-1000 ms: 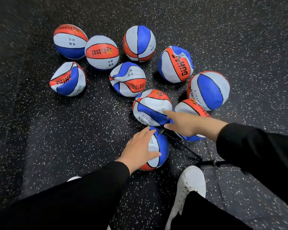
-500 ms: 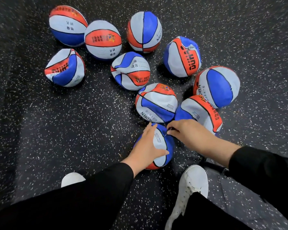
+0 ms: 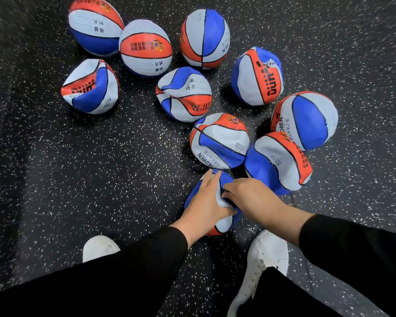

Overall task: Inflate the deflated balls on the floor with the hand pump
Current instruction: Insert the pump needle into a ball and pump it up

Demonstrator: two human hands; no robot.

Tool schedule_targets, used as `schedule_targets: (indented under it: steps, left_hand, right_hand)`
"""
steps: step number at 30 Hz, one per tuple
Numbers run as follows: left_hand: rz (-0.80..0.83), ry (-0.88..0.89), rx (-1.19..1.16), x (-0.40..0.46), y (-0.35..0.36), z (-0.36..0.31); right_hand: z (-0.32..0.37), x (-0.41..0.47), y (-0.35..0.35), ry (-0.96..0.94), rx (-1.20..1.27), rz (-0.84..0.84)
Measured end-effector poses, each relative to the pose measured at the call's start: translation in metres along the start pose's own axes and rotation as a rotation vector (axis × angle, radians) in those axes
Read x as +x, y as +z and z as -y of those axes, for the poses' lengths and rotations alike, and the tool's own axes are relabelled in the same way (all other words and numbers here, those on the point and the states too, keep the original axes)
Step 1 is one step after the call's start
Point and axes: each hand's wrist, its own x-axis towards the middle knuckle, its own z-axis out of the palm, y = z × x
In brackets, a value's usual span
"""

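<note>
the near ball (image 3: pixel 224 223) lies on the floor (image 3: pixel 78 179) just ahead of the shoes, and the right hand (image 3: pixel 254 200) has come in from the next ball to pinch at its top, likely seating the needle, though the fingers hide it. the left hand (image 3: pixel 204 207) lies spread over it; eight slack balls crowd ahead and right, bare floor to the left.

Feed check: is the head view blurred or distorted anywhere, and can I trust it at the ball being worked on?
Head view: sharp at the near ball under the left hand and right hand; speckled floor smears at the edges; wide-angle bending outward; soft shadows, no glare.
</note>
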Motion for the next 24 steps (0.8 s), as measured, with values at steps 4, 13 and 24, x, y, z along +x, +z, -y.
schedule_targets:
  steps: [4,13,24]
  left_hand:
    - [0.009,0.014,-0.052,0.001,-0.006,0.002]
    - [0.054,-0.012,-0.010,-0.003,-0.013,0.005]
    - [0.007,0.004,-0.008,0.001,-0.010,0.005]
  right_hand:
    - [-0.002,-0.001,-0.002,0.011,0.055,-0.038]
    - [-0.013,-0.012,-0.013,0.267,0.455,-0.040]
    - [-0.014,-0.005,-0.025,0.202,0.355,0.064]
